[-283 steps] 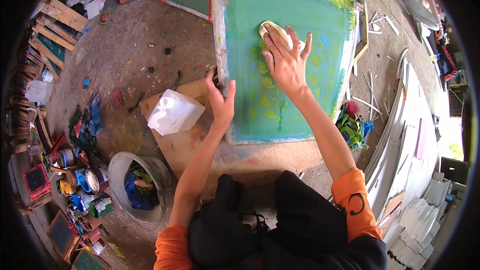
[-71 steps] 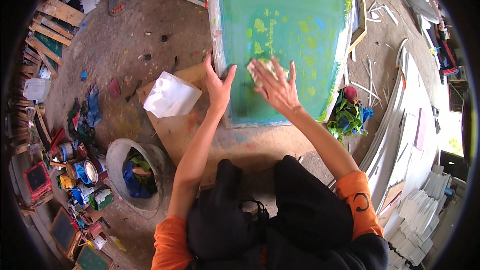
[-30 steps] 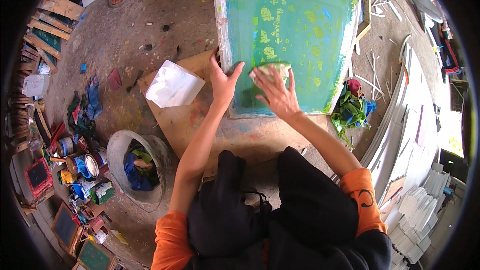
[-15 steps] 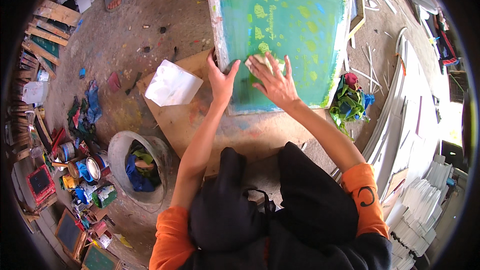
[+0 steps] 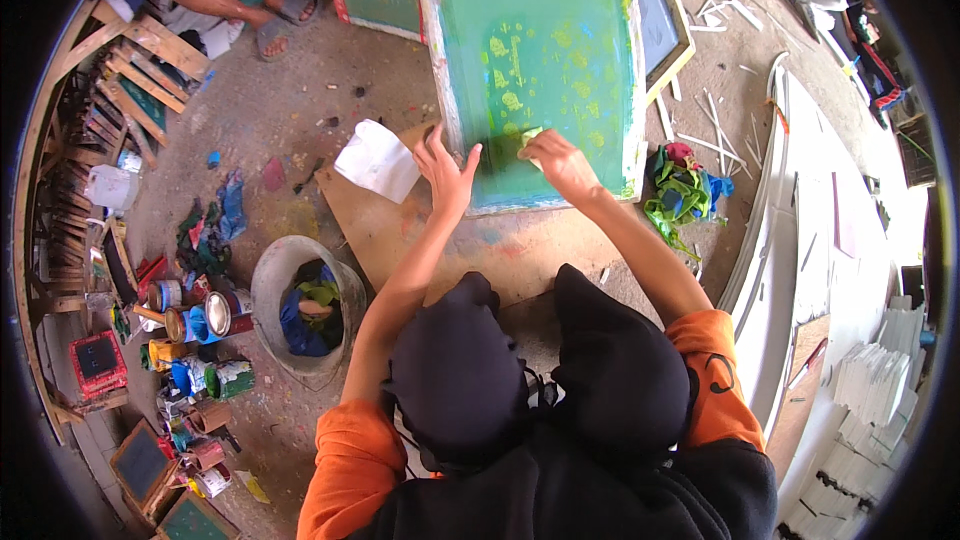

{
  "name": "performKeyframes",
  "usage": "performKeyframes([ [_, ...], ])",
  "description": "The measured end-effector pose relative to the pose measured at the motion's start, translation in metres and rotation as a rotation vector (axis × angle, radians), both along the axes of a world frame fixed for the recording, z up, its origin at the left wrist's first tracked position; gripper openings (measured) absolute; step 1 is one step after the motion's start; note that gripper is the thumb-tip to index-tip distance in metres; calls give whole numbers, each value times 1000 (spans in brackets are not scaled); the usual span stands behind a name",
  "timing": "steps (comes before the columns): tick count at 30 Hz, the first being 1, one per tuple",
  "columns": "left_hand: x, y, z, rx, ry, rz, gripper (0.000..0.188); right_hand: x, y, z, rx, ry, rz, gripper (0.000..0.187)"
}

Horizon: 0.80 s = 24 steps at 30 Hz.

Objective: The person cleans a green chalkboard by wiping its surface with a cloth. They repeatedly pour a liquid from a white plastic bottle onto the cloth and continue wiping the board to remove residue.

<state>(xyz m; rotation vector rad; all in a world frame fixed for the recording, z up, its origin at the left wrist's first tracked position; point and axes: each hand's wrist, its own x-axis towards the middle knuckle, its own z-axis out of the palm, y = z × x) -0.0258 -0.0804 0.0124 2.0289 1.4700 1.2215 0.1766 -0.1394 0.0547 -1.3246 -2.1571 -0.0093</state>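
At upper centre, the right hand (image 5: 563, 166) grips a rag (image 5: 531, 138), the left hand (image 5: 447, 176) spread against the silkscreen (image 5: 545, 80). Slack bracing could let it slip.

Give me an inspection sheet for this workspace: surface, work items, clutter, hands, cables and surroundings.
Surface: paint-stained wooden board on a speckled floor.
Work items: green printing screen, its near end over the board; pale cloth.
Clutter: white container on the board; grey bucket holding rags; paint cans; colourful cloth heap right of the screen.
Hands: left hand at the screen's left edge; right hand pinching the cloth.
Cables: nothing seen.
Surroundings: another person's sandalled feet, upper left; stacked white strips, lower right.
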Motion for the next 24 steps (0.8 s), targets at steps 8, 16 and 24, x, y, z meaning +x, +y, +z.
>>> performKeyframes([
  [8,19,9,129,96,-3,-537,60,22,-12,138,-106,610,-196,22],
  [16,59,-26,231,-164,-139,-842,60,33,-41,219,-277,1052,-35,18],
  [24,77,-23,233,-300,-247,-765,30,71,-41,184,-522,1650,74,28],
])
